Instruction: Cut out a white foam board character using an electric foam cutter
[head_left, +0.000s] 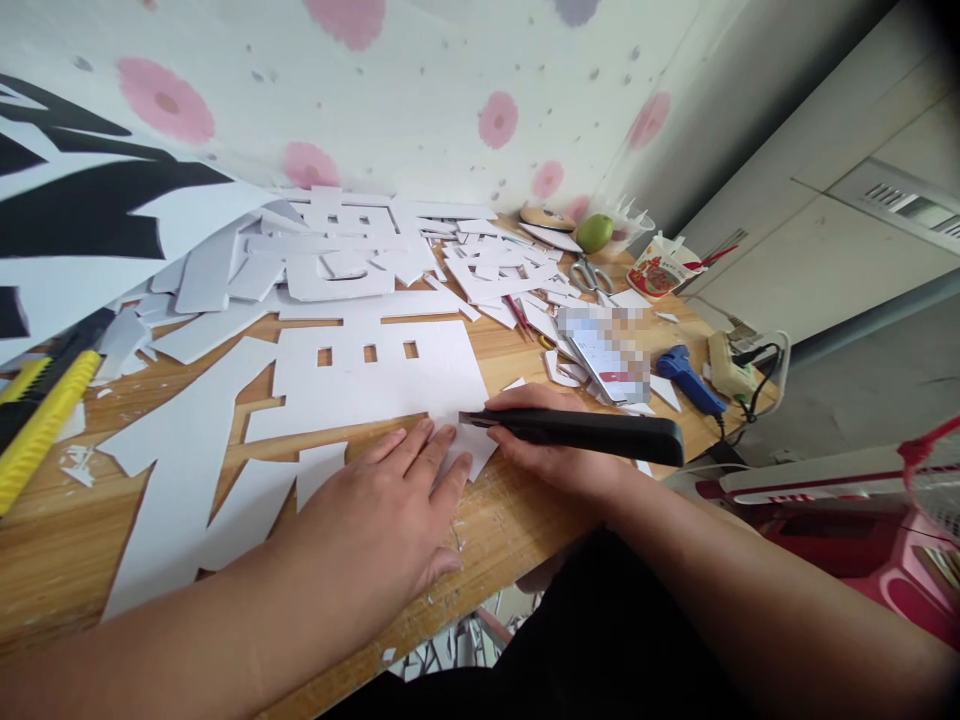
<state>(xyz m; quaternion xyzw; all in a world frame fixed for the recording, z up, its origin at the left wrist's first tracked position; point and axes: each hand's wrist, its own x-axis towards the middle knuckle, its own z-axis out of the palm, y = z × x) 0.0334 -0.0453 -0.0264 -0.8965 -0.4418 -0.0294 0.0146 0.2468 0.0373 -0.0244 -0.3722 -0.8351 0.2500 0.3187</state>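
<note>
The left forearm fills the near side of the view and runs up and right to the left hand. Under everything is the table, with bare wood at the near left and a near edge that rises to the right below both wrists. On it lies the board, a big white cut-out sheet with three small square holes. More white offcuts are piled behind it toward the wall. The left hand is open and flat, palm down, its spread fingers pressing on the board's lower right corner. The right hand sits just to its right, closed around the cutter. The cutter's black handle has its long axis nearly level, left to right, and the tip points left, meeting the board right beside the left fingertips. So the tip lies left of the right hand, and the left fingers are almost touching it. A small scrap lies under that tip and those fingers. Bare wood is open between the hands and the near edge, while the handle's end reaches close to the table's edge on the right. Well apart lie a yellow knife at far left, and a glue gun and scissors at back right.
</note>
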